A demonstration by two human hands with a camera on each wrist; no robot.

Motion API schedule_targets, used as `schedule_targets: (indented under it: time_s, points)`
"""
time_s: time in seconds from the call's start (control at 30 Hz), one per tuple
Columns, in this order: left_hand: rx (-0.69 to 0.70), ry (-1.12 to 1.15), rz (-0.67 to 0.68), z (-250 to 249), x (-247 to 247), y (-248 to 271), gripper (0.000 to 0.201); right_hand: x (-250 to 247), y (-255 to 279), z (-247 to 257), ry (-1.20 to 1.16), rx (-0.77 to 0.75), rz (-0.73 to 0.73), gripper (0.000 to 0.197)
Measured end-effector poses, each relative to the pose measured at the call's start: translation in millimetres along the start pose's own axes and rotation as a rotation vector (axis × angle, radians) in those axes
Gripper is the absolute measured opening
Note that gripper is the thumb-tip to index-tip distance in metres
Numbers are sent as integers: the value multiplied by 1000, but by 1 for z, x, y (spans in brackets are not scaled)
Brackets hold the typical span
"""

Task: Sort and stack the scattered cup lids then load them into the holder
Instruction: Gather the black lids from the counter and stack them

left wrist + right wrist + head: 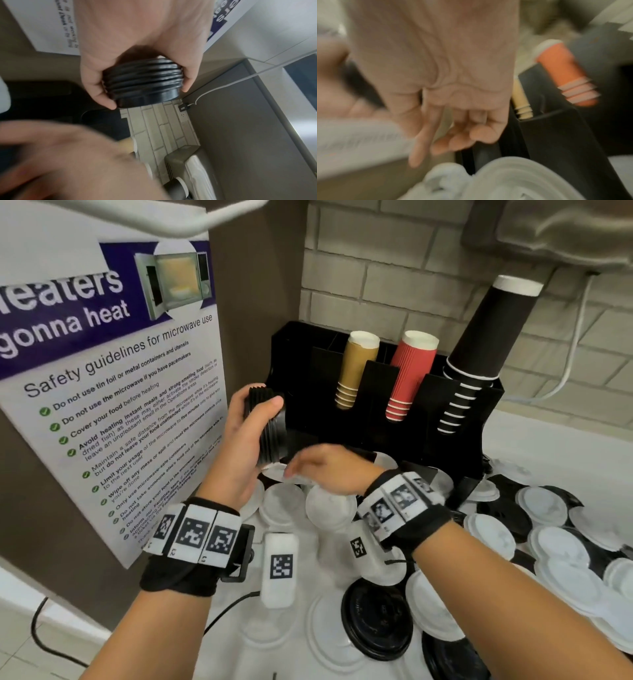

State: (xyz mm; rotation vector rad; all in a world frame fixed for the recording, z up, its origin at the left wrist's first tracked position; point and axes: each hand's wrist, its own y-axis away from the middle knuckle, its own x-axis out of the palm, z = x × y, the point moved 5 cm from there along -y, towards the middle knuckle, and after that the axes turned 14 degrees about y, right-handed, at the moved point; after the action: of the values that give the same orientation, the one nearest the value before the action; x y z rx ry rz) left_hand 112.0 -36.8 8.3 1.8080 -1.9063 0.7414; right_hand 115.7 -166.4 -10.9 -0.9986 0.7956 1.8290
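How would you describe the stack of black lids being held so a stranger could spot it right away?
Find the black cup holder against the tiled wall, then look just off its left end, beside the microwave poster. There the left hand grips a stack of black lids in the air. Every other lid lies loose on the counter.

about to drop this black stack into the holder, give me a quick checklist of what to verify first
1. Left hand grips the stack of black plastic lids firmly: ok, fingers and thumb curl round it.
2. Stack nested evenly: ok, rims look aligned in the left wrist view.
3. Right hand holds nothing: cannot tell for sure, it is blurred; its fingers look loosely curled.
4. Free slot in the black cup-and-lid holder: cannot tell, the lid slots are hidden behind the hands.
5. Sorting finished: not ok, scattered white lids remain on the counter.
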Motion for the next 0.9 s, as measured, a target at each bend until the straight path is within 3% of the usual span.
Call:
schedule_targets:
  time_s: [0.1, 0.23, 0.4, 0.57, 0.77, 0.9]
  points:
    - [10, -2, 32, -8, 3, 0, 39, 33, -10, 4, 440, 13, 269, 37]
    - [6, 5, 37, -10, 2, 2, 42, 44, -28, 8, 660, 29, 260, 47]
    - [0, -32, 15, -14, -4, 1, 54, 44, -44, 14, 916, 119, 184, 38]
    - [1, -59, 5, -17, -9, -1, 46, 50, -49, 26, 859, 57, 180, 33]
    - [15, -70, 16, -18, -11, -1, 35, 56, -71, 26, 1005, 129, 78, 36]
    - [24, -77, 9, -19, -12, -3, 37, 61, -78, 15, 809, 10, 127, 65]
